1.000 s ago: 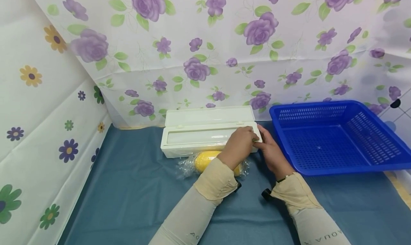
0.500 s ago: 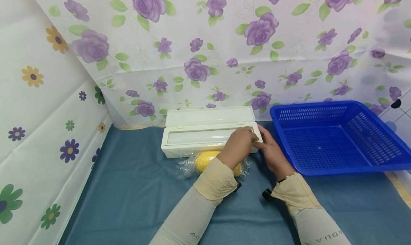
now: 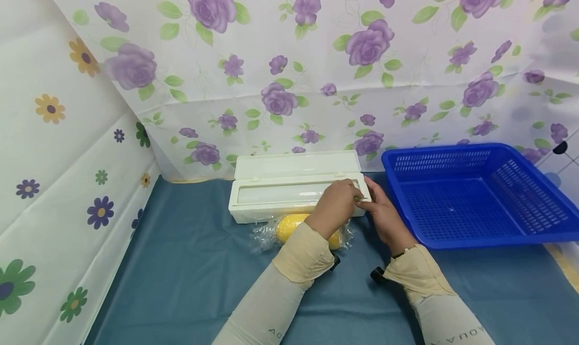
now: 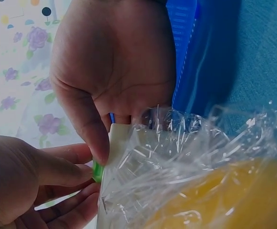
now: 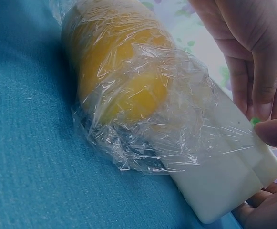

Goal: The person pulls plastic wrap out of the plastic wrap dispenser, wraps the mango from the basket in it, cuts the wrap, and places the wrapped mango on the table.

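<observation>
A long white cling film dispenser point(image 3: 262, 211) lies across the table, its lid point(image 3: 296, 165) raised at the back and a pale film roll point(image 3: 280, 193) showing inside. At its right end my left hand point(image 3: 333, 208) pinches a small green piece point(image 4: 97, 171), mostly covered by the fingers. My right hand point(image 3: 384, 217) grips the same end, thumb on the front and fingers round the far side and below, as the right wrist view shows. Just in front lies a rounded yellow thing point(image 5: 124, 71) wrapped in crinkled clear film point(image 5: 143, 152); in the head view my left wrist partly covers it.
A blue plastic basket point(image 3: 452, 204) stands close to the right of my right hand. Blue-green cloth point(image 3: 181, 284) covers the table. Flowered sheets point(image 3: 312, 83) hang behind and along the left side.
Both hands keep the same hold at the dispenser's right end. Only the head view has shifted very slightly.
</observation>
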{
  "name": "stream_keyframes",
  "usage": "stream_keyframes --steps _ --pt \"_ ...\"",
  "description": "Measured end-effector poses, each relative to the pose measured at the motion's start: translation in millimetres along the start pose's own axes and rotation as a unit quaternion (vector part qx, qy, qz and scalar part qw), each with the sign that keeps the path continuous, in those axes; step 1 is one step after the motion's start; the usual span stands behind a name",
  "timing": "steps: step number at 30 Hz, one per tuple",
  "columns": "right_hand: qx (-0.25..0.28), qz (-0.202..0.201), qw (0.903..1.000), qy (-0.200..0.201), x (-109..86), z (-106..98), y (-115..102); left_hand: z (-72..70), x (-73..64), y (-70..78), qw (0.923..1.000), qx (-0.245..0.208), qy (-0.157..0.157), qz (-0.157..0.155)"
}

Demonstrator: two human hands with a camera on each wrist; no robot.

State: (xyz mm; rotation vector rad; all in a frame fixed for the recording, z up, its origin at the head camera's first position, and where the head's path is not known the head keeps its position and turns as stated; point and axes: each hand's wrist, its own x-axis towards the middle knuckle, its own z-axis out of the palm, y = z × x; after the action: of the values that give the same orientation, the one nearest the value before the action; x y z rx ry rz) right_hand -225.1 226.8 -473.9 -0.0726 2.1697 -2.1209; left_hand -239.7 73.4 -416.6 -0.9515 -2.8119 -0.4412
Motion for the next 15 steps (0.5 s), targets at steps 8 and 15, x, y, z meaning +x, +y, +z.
stream_keyframes --steps 8,15 --pt "0.001 0.004 1.0000 -0.002 -0.1 0.0 0.1 -3.6 -1.8 -1.0 0.9999 -0.004 -0.011 -0.010" --pt "0.006 0.000 1.0000 -0.001 0.5 -0.4 -0.1 -5.9 -2.2 -0.6 0.9997 0.002 -0.018 -0.015"
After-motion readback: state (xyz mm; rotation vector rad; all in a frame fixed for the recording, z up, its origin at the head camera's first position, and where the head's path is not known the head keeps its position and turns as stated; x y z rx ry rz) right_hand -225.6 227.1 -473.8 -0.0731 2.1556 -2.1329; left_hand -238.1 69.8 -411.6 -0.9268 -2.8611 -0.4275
